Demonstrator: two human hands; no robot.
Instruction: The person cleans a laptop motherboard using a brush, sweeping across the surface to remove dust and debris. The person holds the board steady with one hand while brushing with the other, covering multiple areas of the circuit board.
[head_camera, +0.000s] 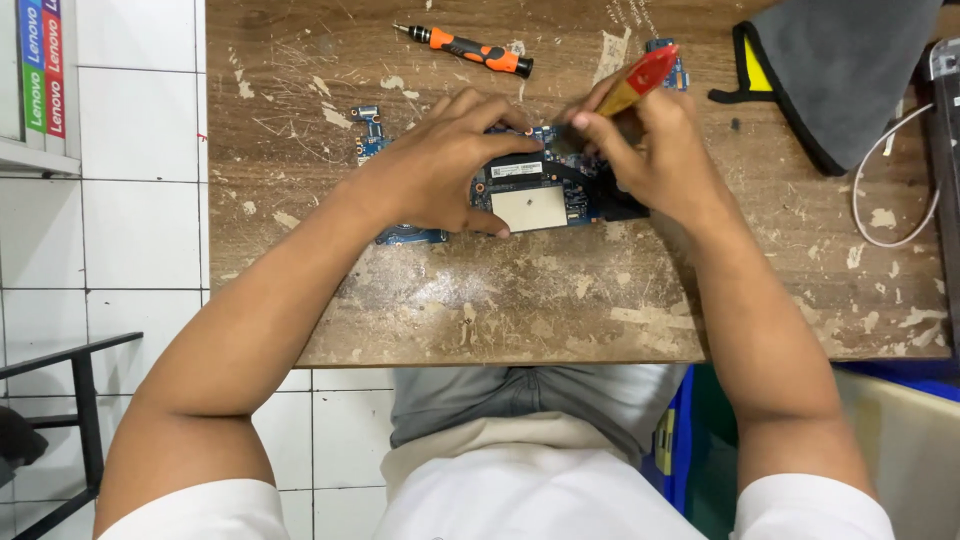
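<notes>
- I see my right hand (655, 150) clenched around a brush with a red and yellow handle (640, 78); the grip pinches the handle low down, and the handle slants up toward 1 o'clock.
- The brush's dark bristle end sits just under my fingertips, touching the top edge of the circuit board (530, 200); the bristles themselves are too dark for me to make out clearly.
- My left hand (440, 165) is not clenched around anything: it lies spread over the left half of the board, with the thumb pressing at the board's lower edge and the fingers arched across its top.
- The board is blue, with a pale square plate in its middle, and it lies flat on the worn wooden counter (500, 300), a little above the centre of my view.
- At 9 o'clock from the board, just beyond my left hand, a small blue board piece (368, 135) lies on the counter.
- At 12 o'clock, well apart from both hands, an orange and black screwdriver (465, 48) lies on its side.
- Just behind the brush handle, another small blue part (675, 68) peeks out.
- At 2 o'clock, a grey cloth pouch with black and yellow trim (840, 70) rests on the counter's far corner.
- At 3 o'clock, a white cable (885, 215) loops near the counter's right edge.
</notes>
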